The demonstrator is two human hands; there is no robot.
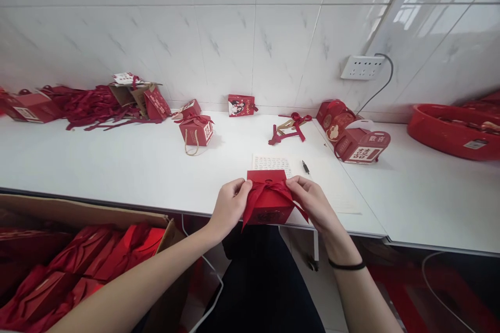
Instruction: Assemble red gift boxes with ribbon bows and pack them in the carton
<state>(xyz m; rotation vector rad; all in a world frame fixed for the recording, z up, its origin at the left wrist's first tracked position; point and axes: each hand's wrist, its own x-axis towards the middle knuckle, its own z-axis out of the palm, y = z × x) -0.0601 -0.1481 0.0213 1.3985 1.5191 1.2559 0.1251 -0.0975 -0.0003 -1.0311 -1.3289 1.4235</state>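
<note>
At the table's front edge is a red gift box [269,213], its lid facing me. A red ribbon [260,193] is tied in a bow across its front, the tails hanging down on both sides. My left hand [231,203] is closed in a pinch on the bow's left side. On the right side, my right hand [310,200] pinches the ribbon between thumb and fingers. Behind the box lies a sheet of paper [269,162] with rows of writing, partly covered by the box. A black pen [305,167] rests beside it.
A cardboard box [78,205] of red gift boxes stands low at left. Small boxes [197,132] and a ribbon heap [94,106] line the wall. Several ribbon pieces [291,127], decorated boxes [361,145] and a red basin [449,135] sit to the right.
</note>
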